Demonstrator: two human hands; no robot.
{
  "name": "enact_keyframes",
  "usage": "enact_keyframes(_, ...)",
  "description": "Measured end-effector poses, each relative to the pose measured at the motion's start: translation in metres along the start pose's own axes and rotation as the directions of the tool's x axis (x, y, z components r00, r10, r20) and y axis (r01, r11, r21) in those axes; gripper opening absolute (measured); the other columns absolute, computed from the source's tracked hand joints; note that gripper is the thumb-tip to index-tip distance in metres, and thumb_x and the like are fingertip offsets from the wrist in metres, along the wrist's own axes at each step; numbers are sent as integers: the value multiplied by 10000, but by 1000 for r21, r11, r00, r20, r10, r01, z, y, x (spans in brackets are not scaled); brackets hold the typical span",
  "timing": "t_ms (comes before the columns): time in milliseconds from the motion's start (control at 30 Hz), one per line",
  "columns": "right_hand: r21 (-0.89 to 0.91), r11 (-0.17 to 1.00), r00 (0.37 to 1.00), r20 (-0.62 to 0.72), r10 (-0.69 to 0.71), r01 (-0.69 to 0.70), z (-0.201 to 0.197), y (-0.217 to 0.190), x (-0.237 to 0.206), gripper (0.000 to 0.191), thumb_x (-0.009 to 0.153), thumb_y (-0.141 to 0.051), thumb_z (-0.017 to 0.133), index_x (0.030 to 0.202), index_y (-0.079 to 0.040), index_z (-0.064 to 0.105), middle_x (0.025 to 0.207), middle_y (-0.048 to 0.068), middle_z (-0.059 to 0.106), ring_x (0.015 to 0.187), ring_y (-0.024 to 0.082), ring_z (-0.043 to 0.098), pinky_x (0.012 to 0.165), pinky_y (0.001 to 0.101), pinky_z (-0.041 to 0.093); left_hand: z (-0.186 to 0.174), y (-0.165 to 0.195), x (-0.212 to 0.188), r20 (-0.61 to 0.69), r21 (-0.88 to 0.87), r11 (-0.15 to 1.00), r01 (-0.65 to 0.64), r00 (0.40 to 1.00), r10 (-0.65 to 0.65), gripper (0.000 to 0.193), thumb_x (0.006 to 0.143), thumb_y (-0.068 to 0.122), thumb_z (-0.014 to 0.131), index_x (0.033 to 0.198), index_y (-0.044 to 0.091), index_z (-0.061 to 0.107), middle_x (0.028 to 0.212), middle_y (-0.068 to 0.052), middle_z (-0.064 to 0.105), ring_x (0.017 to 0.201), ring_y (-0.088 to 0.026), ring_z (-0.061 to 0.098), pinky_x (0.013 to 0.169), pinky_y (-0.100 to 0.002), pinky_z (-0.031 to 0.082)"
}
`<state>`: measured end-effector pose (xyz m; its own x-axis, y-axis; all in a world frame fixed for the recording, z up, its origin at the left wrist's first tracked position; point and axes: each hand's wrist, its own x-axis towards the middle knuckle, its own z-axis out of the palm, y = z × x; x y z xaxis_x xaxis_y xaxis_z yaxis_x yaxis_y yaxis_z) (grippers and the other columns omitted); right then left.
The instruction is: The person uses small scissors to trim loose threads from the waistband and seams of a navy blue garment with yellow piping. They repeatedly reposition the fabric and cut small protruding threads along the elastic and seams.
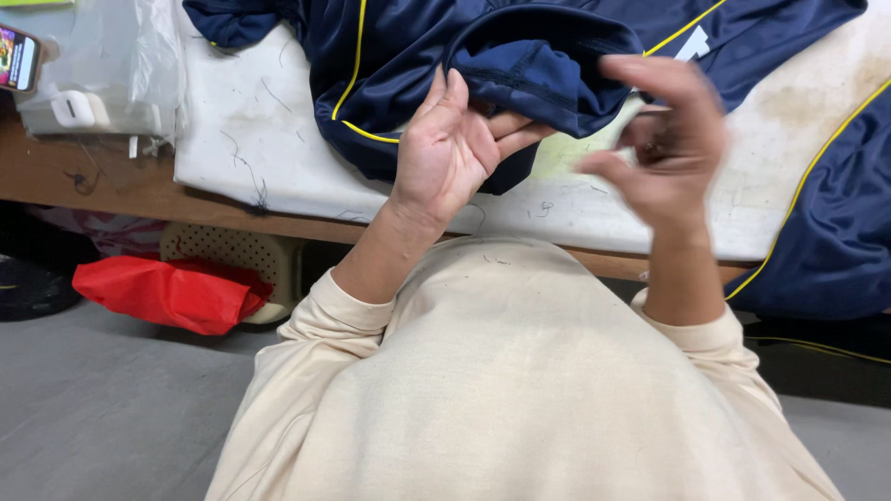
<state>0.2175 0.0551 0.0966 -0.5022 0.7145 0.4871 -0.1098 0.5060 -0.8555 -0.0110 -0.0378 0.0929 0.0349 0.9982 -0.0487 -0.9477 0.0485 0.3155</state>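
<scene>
In the head view, a navy garment (pixel 520 65) with thin yellow piping is seen spread over a white padded board (pixel 251 139) from about 11 o'clock across to 3 o'clock of the frame, one part hanging off the board's near edge at 3 o'clock. The left hand (pixel 450 153) is held palm up near the centre, fingers loosely extended and slipped under a folded edge of the cloth, so that the fabric rests on the fingertips rather than being pinched. The right hand (pixel 664 144), at roughly 2 o'clock, is blurred; its fingers are curled half open, and whether anything is gripped between them cannot be told. The garment is judged light, soft and limp, likely a little slippery, and not fragile; it would best be taken at a hem or piped seam, where the doubled cloth offers firmer purchase. The board's near edge runs just beyond the wrists, with a wooden table (pixel 83 181) edge beneath it. Open board surface is left at 10 o'clock and at 2 o'clock. A clear plastic bag (pixel 111 65) and a phone (pixel 17 57) lie at 10 o'clock, well apart from the hands, and a red bag (pixel 167 292) lies on the floor at 8 o'clock.
</scene>
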Motion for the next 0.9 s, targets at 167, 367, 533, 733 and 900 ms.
enact_keyframes(167,88,950,954,-11,301,-299,28,11,1,44,1080,9,715,1106,44,714,867,45,633,655,35,498,586,173,369,14,8,-6,-46,523,852,22,999,2,402,1148,191,478,1426,-44,309,1438,-330,528,1328,-511,601,1159,-598,477)
enact_keyframes(367,655,433,742,308,596,-619,3,25,1,147,1097,-119,637,1045,2,702,922,49,716,777,105,662,719,249,528,25,24,-10,450,887,-231,-400,859,244,782,887,162,869,1444,-8,348,1405,-195,465,1291,-308,517,1069,-334,451)
enact_keyframes(533,727,287,711,376,594,-624,2,36,2,172,1089,-145,632,1055,9,703,942,69,729,816,125,683,773,253,543,19,26,10,-52,905,416,91,993,-103,391,992,191,769,1295,-31,662,1078,-160,616,996,-215,573,958,-336,468)
enact_keyframes(733,407,716,798,56,600,-567,13,52,-5,95,1060,-109,697,1088,-20,715,968,49,714,862,128,661,806,273,548,-11,-6,-9,405,823,-443,-356,914,17,837,578,274,886,1329,53,591,1224,-215,566,1164,-416,568,945,-494,479)
enact_keyframes(900,-725,608,946,-267,185,-324,-15,77,-6,227,926,-168,903,992,-80,704,910,90,626,728,233,649,671,353,513,-38,-6,-7,26,717,-681,-150,982,-189,680,668,-70,732,1298,174,650,1185,-179,567,1086,-416,586,875,-494,528)
